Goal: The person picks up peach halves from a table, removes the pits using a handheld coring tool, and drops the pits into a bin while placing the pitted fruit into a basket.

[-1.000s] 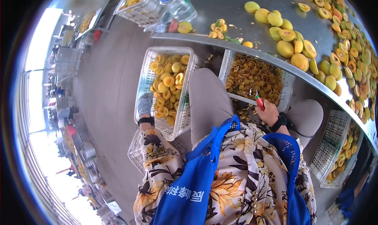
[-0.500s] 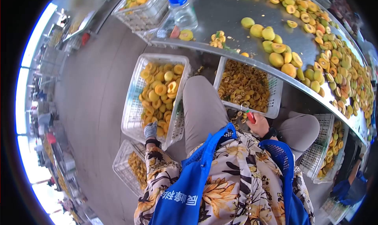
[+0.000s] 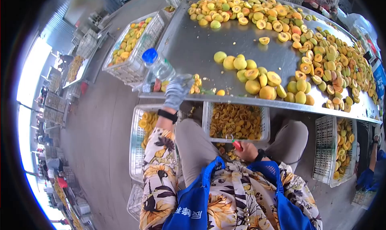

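My left hand [image 3: 177, 91], in a grey glove, reaches up to the near edge of the steel table [image 3: 193, 49]. It hovers beside a small heap of fruit scraps [image 3: 197, 85] and a clear water bottle with a blue cap [image 3: 159, 67], with nothing seen in its fingers. My right hand [image 3: 246, 150] stays low by my lap and grips a red-handled pitting tool [image 3: 236, 144] with a metal loop tip. A pile of whole yellow-green fruits [image 3: 257, 79] lies on the table right of the left hand.
A white basket of pits [image 3: 235, 121] hangs under the table edge, and a basket of fruit halves [image 3: 144, 125] stands left of my knees. Many halved fruits [image 3: 333, 57] cover the table's far and right side. Another person's blue-gloved hand [image 3: 366, 177] is at the right.
My left hand rose from the basket of halves up to the table edge near the bottle. The view tilted up, showing more of the table. The right hand kept the tool low.
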`<state>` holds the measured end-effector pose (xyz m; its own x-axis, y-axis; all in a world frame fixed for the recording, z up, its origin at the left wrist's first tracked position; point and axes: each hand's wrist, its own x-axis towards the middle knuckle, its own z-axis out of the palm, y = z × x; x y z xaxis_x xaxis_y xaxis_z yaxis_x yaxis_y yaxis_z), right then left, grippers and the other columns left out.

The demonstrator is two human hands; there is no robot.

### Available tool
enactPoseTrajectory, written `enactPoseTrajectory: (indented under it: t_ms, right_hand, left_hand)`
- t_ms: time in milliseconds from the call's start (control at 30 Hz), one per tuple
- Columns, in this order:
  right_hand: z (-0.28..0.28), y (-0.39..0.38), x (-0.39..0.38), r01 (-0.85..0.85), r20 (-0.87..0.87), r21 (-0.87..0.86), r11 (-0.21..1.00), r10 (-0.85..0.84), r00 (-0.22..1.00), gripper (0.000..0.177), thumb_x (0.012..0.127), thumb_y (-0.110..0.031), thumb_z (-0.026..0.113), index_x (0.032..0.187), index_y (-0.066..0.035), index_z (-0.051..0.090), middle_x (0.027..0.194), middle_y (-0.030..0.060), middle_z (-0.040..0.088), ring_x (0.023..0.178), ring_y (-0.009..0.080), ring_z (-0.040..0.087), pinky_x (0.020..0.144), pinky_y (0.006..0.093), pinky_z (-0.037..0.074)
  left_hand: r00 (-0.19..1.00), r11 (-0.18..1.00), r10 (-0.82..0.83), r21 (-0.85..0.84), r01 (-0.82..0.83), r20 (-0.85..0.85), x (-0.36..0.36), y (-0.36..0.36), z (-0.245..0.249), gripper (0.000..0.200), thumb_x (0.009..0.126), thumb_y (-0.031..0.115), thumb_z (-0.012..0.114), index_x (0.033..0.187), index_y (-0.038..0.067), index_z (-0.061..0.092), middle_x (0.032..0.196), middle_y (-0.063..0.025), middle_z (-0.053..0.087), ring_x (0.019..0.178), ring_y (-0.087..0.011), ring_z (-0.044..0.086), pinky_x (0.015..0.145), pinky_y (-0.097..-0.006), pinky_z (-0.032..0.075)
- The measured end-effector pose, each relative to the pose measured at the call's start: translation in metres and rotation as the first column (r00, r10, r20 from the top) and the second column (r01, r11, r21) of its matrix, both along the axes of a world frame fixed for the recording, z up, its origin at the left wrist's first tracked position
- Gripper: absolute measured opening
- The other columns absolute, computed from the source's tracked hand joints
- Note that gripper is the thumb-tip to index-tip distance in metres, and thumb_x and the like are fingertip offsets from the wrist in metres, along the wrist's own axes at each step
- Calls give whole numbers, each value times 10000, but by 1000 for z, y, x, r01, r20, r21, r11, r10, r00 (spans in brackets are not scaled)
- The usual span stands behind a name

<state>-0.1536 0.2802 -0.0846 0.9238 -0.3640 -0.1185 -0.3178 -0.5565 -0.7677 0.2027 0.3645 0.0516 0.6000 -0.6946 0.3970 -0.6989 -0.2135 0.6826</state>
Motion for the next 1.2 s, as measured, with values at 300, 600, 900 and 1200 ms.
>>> enactPoseTrajectory:
  t_ms: [300,600,900,1200]
  right_hand:
    - [4,-22,2,123,-229,171,977,-82,970,432,705,-392,648,1012,-94,587,847,182,628,814,331,608,712,391,475]
    - [37,-39,5,307,-159,257,916,-274,949,472,739,-351,648,1088,-68,504,872,198,618,811,364,606,697,405,478]
    - [110,-53,36,210,272,166,963,-250,929,418,766,-227,636,1077,-30,438,770,217,588,720,401,586,615,426,468]
    - [126,-52,42,171,353,33,985,-172,920,358,787,-231,640,1004,-15,454,719,200,563,667,399,563,573,433,448]
  left_hand:
    - [971,620,-94,776,-117,222,32,-233,0,595,752,114,613,1278,330,438,1464,-58,168,1262,-359,324,1027,-408,330]
    - [990,712,-125,700,50,57,57,-196,-44,375,704,119,611,1078,155,620,998,-73,648,837,-264,631,721,-318,503]
    - [60,927,-368,-371,-59,-928,-97,-74,11,500,868,499,457,1091,58,530,847,-123,625,636,-196,619,356,-201,392]
    - [179,955,-219,-248,-161,-959,-165,-59,3,481,872,516,427,1077,94,532,845,-54,628,598,-83,582,347,-173,369]
